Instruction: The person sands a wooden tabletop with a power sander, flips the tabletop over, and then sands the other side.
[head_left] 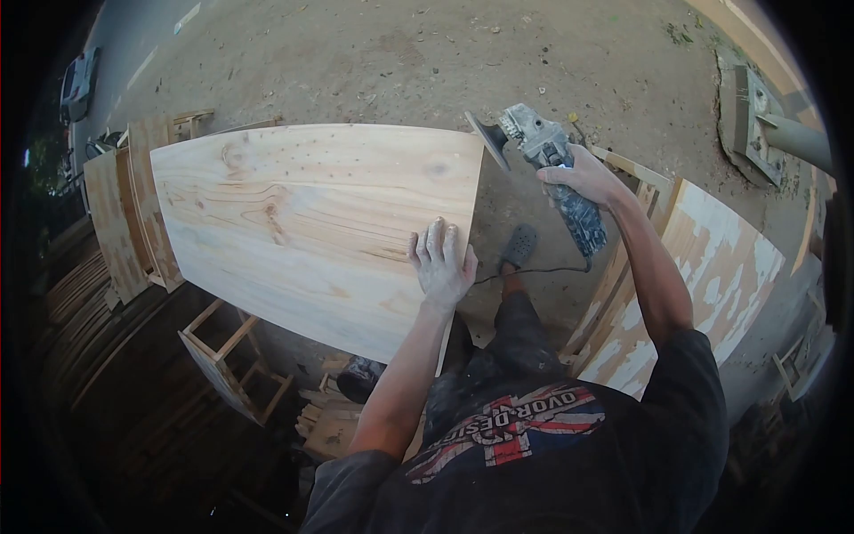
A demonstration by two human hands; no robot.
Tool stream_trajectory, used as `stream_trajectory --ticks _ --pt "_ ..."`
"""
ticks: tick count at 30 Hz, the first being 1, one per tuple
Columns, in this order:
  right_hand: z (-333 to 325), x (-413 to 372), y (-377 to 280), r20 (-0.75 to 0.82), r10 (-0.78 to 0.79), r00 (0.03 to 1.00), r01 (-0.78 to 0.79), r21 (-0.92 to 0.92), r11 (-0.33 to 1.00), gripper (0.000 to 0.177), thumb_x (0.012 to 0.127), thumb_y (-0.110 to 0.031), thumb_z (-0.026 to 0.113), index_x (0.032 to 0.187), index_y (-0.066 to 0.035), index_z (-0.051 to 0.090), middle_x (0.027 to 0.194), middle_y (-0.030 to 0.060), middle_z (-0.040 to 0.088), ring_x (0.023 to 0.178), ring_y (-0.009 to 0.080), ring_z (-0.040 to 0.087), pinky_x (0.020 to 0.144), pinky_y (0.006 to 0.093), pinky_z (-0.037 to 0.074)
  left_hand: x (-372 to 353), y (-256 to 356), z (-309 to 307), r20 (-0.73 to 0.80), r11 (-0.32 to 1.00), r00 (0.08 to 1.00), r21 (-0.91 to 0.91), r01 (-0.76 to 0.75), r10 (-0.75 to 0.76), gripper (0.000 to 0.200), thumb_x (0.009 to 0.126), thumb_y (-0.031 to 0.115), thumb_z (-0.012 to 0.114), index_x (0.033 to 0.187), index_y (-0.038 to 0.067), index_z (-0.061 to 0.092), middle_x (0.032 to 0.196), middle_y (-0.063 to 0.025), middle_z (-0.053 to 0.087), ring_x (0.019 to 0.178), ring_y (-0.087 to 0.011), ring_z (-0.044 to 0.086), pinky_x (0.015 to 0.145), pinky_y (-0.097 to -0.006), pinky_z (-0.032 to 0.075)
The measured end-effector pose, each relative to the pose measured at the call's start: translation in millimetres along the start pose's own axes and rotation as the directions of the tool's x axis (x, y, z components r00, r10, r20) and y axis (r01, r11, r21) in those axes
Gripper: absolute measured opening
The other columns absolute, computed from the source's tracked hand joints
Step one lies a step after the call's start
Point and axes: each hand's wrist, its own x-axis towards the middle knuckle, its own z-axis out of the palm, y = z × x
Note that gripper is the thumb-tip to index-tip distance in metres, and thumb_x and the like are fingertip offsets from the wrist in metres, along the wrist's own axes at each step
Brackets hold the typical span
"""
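Observation:
A large pale wooden panel (pixel 329 205) with knots and streaks of grain lies in front of me. My left hand (pixel 442 267), whitened with dust, rests flat on its near right corner with the fingers stretched out. To the right, my right hand (pixel 583 176) is wrapped round the body of a dusty angle grinder (pixel 569 191). The grinder's disc (pixel 488 141) is tilted beside the panel's far right corner. From its rear end a dark power cord (pixel 543 270) runs down past my foot.
A second panel (pixel 712 267) with patchy white coating stands at the right. Wooden frames (pixel 236 356) and boards (pixel 124 222) are at the left. Offcuts (pixel 325 427) lie below the panel. A post on a concrete base (pixel 752 125) is at the far right.

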Motion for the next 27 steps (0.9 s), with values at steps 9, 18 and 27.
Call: stream_trajectory --ticks 9,18,27 --pt "-3.2 4.9 -13.4 -0.043 -0.042 0.998 0.038 -0.087 0.996 0.046 0.089 -0.027 0.08 0.119 0.002 0.061 0.09 0.0062 0.068 0.077 0.0144 0.069 0.069 0.0317 0.056 18.5 -7.0 9.2 -0.068 1.0 0.998 0.006 -0.004 0.004 0.059 0.086 0.026 0.077 0.136 0.006 0.055 0.143 -0.0196 0.054 0.131 -0.039 0.05 0.116 -0.063 0.035" --pt "-2.0 0.1 -5.2 -0.039 0.008 0.999 -0.012 -0.105 0.994 0.053 0.087 -0.026 0.082 0.126 0.003 0.061 0.096 0.0072 0.068 0.078 0.0139 0.068 0.071 0.0315 0.057 -3.0 0.0 -1.9 0.008 1.0 1.0 -0.002 -0.001 0.001 0.059 0.087 0.024 0.076 0.138 0.004 0.053 0.146 -0.0203 0.05 0.137 -0.0388 0.045 0.117 -0.0625 0.033" --pt "-8.7 -10.6 4.5 -0.007 -0.034 0.999 0.034 0.079 0.996 0.051 0.091 -0.029 0.081 0.125 0.001 0.058 0.091 0.0074 0.067 0.07 0.0149 0.068 0.063 0.0318 0.06 18.0 -6.1 8.6 -0.054 1.0 0.999 0.001 0.0 0.001 0.061 0.085 0.028 0.077 0.138 0.006 0.055 0.145 -0.0194 0.053 0.132 -0.0387 0.05 0.115 -0.0624 0.036"
